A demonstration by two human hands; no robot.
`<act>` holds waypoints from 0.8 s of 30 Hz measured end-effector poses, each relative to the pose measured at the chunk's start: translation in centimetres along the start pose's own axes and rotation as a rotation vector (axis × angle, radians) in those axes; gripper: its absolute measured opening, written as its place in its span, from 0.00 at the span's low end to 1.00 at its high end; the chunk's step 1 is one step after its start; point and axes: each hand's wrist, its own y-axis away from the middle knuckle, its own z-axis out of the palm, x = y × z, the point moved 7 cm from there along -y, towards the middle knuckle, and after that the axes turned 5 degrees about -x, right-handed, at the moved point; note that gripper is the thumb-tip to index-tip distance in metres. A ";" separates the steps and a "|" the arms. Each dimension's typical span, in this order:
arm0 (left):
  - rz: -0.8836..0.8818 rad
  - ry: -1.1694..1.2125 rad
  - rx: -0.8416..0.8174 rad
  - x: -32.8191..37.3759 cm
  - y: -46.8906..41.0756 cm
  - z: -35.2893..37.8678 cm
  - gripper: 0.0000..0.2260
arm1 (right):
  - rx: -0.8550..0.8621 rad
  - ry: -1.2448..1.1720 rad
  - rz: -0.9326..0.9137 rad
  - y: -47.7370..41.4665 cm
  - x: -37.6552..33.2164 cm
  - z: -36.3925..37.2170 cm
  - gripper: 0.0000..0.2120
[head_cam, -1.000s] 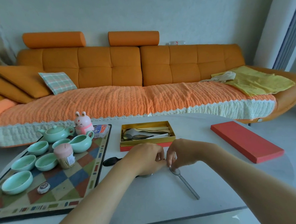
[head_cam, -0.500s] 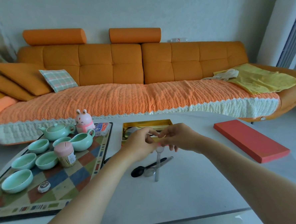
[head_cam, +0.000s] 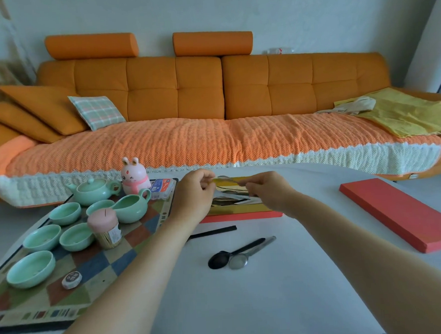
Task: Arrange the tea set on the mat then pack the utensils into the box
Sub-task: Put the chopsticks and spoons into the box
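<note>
The box [head_cam: 238, 209] is a shallow rectangular tray with a shiny gold lining and a red outer wall, sitting on the smooth white table [head_cam: 248, 294] just beyond the middle; pale metal utensils lie inside it, but their shapes blur together and both hands cover much of the interior. A thin silvery utensil [head_cam: 225, 180] spans the gap between the hands above the box's far edge; what kind it is cannot be made out. The left hand [head_cam: 194, 194] is curled with fingertips pinched on one end of that piece, and the right hand [head_cam: 268, 189] pinches the other end, its fingers drawn together; both forearms reach forward from the bottom of the view. Nearer on the table lie a glossy black spoon [head_cam: 221, 258] and a dull metal spoon [head_cam: 239, 261], bowls touching, handles angled up to the right, with a flat black stick [head_cam: 213, 231] partly hidden behind the left wrist. To the left, the mat [head_cam: 96, 267] shows a matte chequered pattern and is cut off at the frame edge; on it stand a glazed celadon teapot [head_cam: 93, 191], a spouted pitcher [head_cam: 131, 207] and rounded cups [head_cam: 30, 268], plus a pink-capped cylinder jar [head_cam: 105, 230] and a pink rabbit figure [head_cam: 133, 178]. A flat red lid [head_cam: 403, 212] lies well apart to the right.
</note>
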 end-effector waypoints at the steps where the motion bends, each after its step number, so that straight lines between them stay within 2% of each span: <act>1: 0.038 -0.075 -0.043 -0.2 -0.3 0.4 0.12 | 0.041 0.086 0.010 -0.6 0.4 -0.2 0.13; 6: 0.184 -0.374 -0.282 -0.9 -0.8 3.0 0.21 | 0.107 0.520 -0.006 -2.6 1.2 0.0 0.16; 10: 0.219 -0.526 -0.437 -1.2 -0.9 5.0 0.23 | 0.157 0.780 -0.022 -3.7 0.5 0.1 0.14; 15: 0.196 -0.590 -0.515 -1.4 -0.9 5.6 0.26 | 0.205 0.854 -0.045 -4.4 0.2 0.1 0.15; 19: 0.187 -0.604 -0.540 -1.2 -0.6 5.6 0.26 | 0.089 0.779 -0.009 -4.1 0.7 0.7 0.15; 22: 0.225 -0.551 -0.496 -0.7 -0.4 5.0 0.25 | 0.009 0.737 -0.022 -3.5 0.7 1.0 0.15; 24: 0.273 -0.515 -0.408 -0.2 -0.3 4.1 0.22 | 0.021 0.724 -0.067 -2.9 0.3 1.0 0.15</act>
